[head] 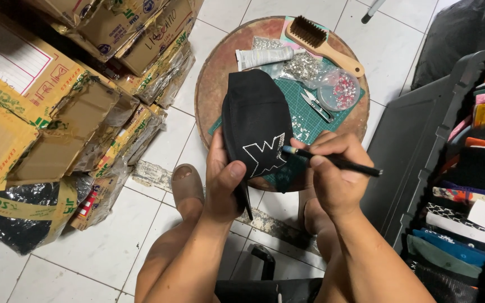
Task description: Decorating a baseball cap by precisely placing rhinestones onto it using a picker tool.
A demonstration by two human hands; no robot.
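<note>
Right hand [338,174] pinches a black applicator pen [332,161], tip at the rhinestone outline on the black cap [256,126]. Left hand [223,179] clamps the cap by its brim, tilting the front panel up for access above the round bench [214,73]. Behind: green cutting mat [304,120], loose rhinestones [303,64], glue tube [265,56], wooden brush [321,42].

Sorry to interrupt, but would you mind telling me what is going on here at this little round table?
A seated person holds a black cap in the left hand, gripping it near the brim. The right hand holds a thin black pen-like tool with its tip against a sparkling zigzag design on the cap's front. On the round table behind lie a green cutting mat, a wooden brush, a white tube, small snips and a dish of beads.
</note>
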